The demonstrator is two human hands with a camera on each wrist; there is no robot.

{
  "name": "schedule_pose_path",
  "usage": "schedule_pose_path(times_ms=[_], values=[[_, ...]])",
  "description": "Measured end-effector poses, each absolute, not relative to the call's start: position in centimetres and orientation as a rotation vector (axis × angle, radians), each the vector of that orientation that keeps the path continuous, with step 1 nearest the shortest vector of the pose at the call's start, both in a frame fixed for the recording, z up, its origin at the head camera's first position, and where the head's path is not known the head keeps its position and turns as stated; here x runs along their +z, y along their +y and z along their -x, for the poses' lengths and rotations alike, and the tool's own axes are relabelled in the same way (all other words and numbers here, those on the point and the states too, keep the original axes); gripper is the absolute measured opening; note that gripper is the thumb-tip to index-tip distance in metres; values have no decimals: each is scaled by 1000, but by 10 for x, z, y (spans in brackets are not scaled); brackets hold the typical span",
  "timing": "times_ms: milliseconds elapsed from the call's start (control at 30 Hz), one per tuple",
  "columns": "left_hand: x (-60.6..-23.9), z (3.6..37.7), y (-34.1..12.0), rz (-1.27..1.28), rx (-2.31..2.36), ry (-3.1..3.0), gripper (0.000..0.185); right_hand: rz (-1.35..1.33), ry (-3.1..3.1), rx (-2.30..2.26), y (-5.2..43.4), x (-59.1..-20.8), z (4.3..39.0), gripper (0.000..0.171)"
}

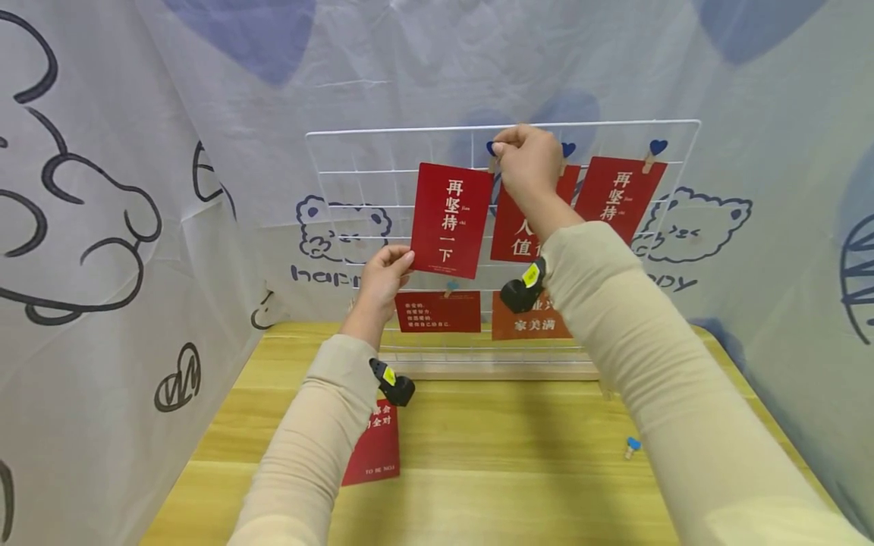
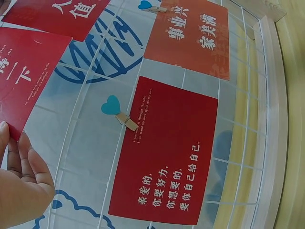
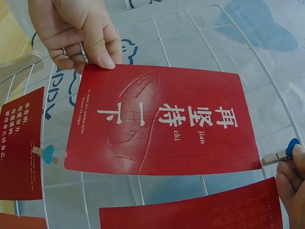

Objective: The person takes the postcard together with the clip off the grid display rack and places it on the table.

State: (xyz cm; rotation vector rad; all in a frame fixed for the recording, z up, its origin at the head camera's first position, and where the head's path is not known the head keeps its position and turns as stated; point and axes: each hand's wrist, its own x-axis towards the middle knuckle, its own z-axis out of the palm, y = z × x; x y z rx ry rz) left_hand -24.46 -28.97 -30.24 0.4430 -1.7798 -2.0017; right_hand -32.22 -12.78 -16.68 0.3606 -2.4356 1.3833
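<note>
My left hand (image 1: 385, 280) pinches a red card (image 1: 444, 227) with white characters by its lower left corner, holding it upright before a white wire grid rack (image 1: 478, 372). At the card's upper right corner, my right hand (image 1: 534, 159) pinches a small wooden clothespin with a blue heart. In the right wrist view the tip of this clothespin (image 3: 275, 156) meets the card's corner; whether it clamps the card, I cannot tell. Behind my right hand hangs another red card (image 1: 515, 224), partly hidden by the wrist.
Further right hangs a clipped red card (image 1: 617, 189). On the lower grid are a red card (image 1: 440, 312) and an orange-red card (image 2: 188, 38), both with blue-heart clothespins. The wooden table (image 1: 492, 470) bears a red card (image 1: 378, 447), partly behind my left arm, and a loose clothespin (image 1: 632, 446).
</note>
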Motion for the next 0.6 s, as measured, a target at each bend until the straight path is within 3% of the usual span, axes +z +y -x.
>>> schedule_pose_path(times_ms=[333, 600], values=[[-302, 244, -290, -450, -2006, -1781, 16, -377, -2344, 1566, -133, -180, 351, 14], [-306, 242, -289, -444, -2013, -1799, 17, -384, -2310, 1665, -130, -185, 345, 13]])
